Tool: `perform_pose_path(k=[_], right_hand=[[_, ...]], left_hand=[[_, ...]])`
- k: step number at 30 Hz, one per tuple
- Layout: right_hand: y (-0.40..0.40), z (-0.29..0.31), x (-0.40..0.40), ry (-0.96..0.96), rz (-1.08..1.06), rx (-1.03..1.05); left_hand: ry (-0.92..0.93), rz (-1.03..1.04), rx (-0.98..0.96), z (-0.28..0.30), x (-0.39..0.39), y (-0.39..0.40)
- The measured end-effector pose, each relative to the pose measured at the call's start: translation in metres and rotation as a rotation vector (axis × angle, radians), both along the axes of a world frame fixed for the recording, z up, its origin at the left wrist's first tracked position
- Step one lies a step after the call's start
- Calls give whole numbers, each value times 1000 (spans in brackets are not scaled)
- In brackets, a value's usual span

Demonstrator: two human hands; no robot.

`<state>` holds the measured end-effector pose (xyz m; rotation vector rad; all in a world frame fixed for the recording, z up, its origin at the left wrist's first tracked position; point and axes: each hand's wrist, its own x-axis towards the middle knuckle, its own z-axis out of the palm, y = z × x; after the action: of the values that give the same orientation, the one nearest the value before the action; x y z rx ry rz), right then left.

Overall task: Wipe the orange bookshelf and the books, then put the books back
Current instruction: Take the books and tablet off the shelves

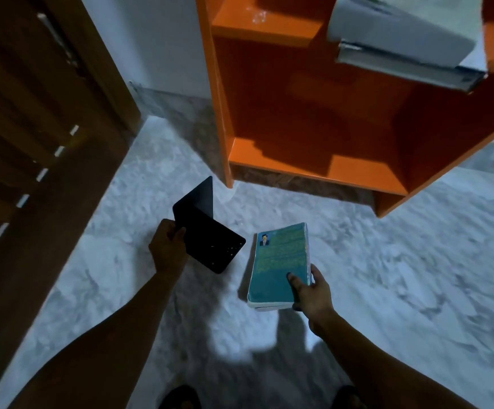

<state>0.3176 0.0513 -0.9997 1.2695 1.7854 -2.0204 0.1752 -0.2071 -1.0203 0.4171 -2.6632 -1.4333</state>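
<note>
Marble floor (387, 276), orange shelf (313, 160) bare below; left hand (167, 249) pinches a bookend (204, 231); right hand (313, 293) grips a book (279, 264); shelve it upright against the bookend.

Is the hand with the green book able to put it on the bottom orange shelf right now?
Probably yes. The right hand grips the green book in front of the orange bookshelf, whose bottom shelf looks bare, with nothing between them. The person would likely have to lean or step closer.
</note>
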Motion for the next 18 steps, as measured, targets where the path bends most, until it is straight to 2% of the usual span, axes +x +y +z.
perform_pose_path(k=[3, 5, 7, 9, 13, 18], right_hand=[[1, -43, -3, 60, -27, -10], [-1, -69, -1, 94, -48, -19], [-4, -91, 1, 99, -30, 57], [-3, -104, -1, 28, 23, 201], [7, -111, -11, -264, 158, 438], [17, -110, -18, -385, 293, 399]], left_hand=[[36, -14, -25, -32, -15, 5], [29, 33, 32, -47, -21, 8], [35, 48, 100, -60, -24, 8], [34, 28, 147, -69, -25, 6], [-2, 6, 156, -80, -17, -3], [-169, -111, 155, -64, -4, -19]])
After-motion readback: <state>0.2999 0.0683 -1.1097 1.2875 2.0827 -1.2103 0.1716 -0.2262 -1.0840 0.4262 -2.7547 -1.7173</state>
